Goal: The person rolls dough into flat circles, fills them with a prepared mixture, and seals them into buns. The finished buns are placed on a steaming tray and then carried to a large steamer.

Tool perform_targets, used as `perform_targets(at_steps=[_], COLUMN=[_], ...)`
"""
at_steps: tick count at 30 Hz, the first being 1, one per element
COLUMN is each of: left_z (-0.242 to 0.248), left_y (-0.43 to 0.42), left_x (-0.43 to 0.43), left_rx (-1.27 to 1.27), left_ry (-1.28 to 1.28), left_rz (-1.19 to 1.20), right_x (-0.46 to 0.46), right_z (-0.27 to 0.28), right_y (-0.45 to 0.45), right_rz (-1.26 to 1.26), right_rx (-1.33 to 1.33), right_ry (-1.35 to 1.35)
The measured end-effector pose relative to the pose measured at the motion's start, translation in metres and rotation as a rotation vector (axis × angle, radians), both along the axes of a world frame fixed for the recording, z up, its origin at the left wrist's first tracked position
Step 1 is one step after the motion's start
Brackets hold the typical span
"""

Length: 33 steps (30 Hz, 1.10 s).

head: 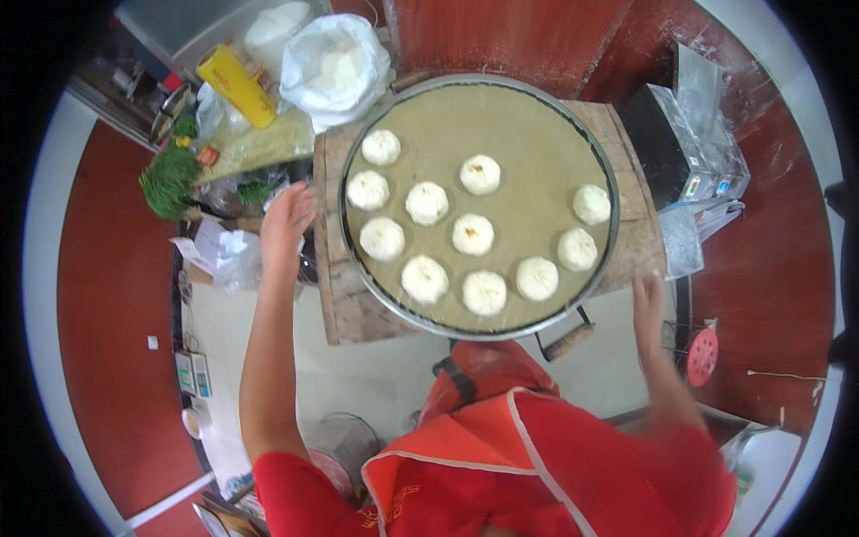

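A large round steamer tray (530,144) with a cloth-like liner rests on a wooden table (376,319). Several pleated white buns, among them a bun (473,234) with brown filling showing at its top, lie spaced apart on the liner, mostly along the left and near sides. My left hand (288,213) is raised just off the table's left edge, holding nothing, its fingers extended. Off the table's near right corner is my right hand (648,299), blurred, with nothing visible in it; how its fingers are set is unclear. Neither hand touches the tray.
A wood-gripped handle (568,341) juts from the tray's near right side. Behind on the left stand an open white sack (335,72) of flour-like powder and a yellow cylinder (237,86), near green vegetables (169,182). A black and metal box (684,151) stands at the right.
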<state>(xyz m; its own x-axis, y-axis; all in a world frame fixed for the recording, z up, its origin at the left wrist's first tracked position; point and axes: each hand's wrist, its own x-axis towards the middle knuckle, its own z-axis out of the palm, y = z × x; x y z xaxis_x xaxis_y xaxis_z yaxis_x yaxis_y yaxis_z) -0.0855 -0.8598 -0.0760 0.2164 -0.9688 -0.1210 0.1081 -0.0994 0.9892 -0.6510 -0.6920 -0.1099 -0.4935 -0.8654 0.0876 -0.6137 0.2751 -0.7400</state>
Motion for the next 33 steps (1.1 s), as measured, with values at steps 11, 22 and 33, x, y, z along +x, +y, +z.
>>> perform_targets(at_steps=[11, 22, 33], left_z=[-0.098, -0.082, -0.005], left_y=[-0.328, -0.303, -0.167], left_x=[-0.075, -0.032, 0.094], left_rx=[0.279, 0.438, 0.205], left_ry=[-0.317, 0.161, 0.026], left_rz=[-0.337, -0.466, 0.165], right_x=[0.148, 0.134, 0.085], right_z=[-0.047, -0.037, 0.033], right_y=[0.078, 0.062, -0.058], right_rz=[-0.453, -0.607, -0.107], right_rx=[0.038, 0.062, -0.033], right_ry=[-1.332, -0.692, -0.608])
